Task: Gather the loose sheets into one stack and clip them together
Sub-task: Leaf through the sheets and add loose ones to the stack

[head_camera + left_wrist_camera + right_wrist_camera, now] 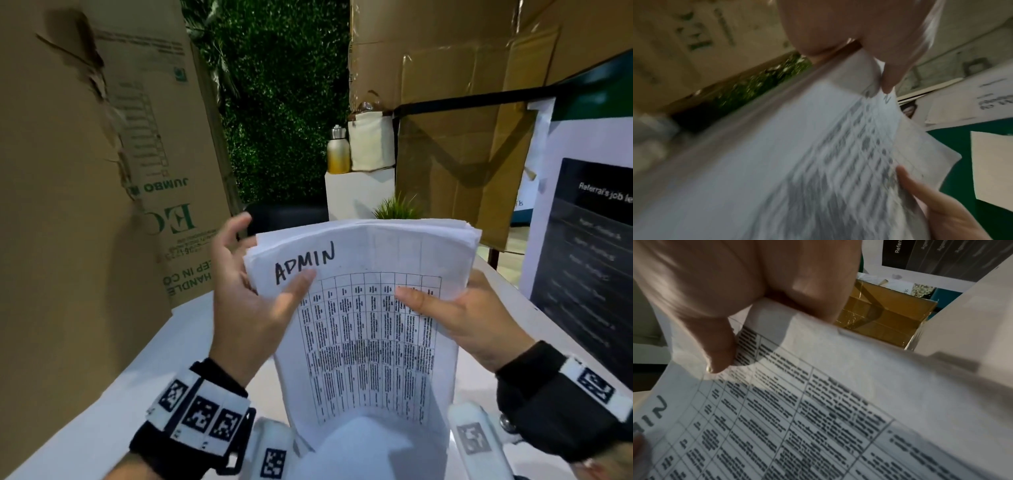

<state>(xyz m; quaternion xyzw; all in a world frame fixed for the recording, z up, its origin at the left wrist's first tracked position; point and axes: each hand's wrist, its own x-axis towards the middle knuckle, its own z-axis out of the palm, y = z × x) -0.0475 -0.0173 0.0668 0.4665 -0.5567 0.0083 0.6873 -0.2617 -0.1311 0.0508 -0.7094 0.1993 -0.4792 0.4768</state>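
A stack of white sheets (370,308) is held upright in the air in front of me; the top sheet bears a printed table and the handwritten word "ADMIN". My left hand (253,294) grips its left edge, thumb on the front below the writing, fingers behind. My right hand (455,315) grips the right edge, thumb (411,298) pressed on the table print. The left wrist view shows the sheets (818,162) blurred, pinched under my thumb. In the right wrist view the sheets (838,402) fill the picture under my right thumb (719,353). No clip is visible.
A white table (164,346) lies below the sheets. A tall cardboard box (85,171) stands at the left and more cardboard (462,120) at the back right. A metal bottle (338,150), a small plant (394,207) and a printed board (589,257) stand beyond.
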